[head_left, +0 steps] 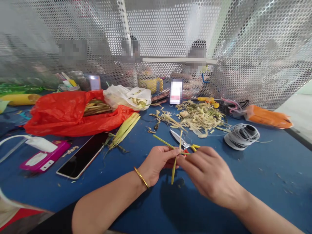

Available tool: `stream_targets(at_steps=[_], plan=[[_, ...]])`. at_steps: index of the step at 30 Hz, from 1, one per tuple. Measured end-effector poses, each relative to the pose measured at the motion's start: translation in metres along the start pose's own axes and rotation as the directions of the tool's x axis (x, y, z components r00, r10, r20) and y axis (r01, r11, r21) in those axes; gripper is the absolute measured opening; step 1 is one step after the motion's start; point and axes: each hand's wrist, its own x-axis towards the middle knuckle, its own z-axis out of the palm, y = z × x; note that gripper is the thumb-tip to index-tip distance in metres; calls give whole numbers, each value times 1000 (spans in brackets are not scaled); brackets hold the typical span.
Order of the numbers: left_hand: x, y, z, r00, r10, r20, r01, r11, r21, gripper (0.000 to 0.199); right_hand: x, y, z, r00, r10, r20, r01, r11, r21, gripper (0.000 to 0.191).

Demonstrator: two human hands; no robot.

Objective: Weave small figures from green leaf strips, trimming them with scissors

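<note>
Two narrow green-yellow plant strips (173, 174) cross each other above the blue table (263, 185). My left hand (157, 162), with a gold bangle at its wrist, pinches them at the crossing between thumb and fingers. My right hand (209, 170) meets it there, its fingers closed on the end of the strip running sideways; its fingertips are partly hidden. Just behind the hands lie scissors (179, 138) with red and yellow handles, partly covered by the right hand. Beyond them is a heap of dry plant scraps (200, 117).
To the left are a red plastic bag (58, 112) of dried strips, a bundle of pale leaves (125, 130), a phone (81, 159) and a magenta power strip (42, 161). A spool of grey cord (241, 136) stands right. A perforated metal screen (165, 29) closes off the back.
</note>
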Motion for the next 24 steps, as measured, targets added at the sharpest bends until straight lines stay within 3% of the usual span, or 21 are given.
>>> stream_targets(at_steps=[2,4,15,24], plan=[[1,-1,-1,999,13,30,-12,999,-40,24,1,-3,5,980,-121,155,123,992,0,25],[2,-2,-1,998,19,60,-16,998,-53,23,0,-5,11,968,-147,206,152,988,-12,27],[-4,-6,5,994,103,33,-102,995,-24,7,-2,-12,10,977,-200,70,192,976,108,37],[-2,-3,3,1000,-4,4,4,1000,-1,17,1,-21,16,980,-174,97,155,972,175,35]])
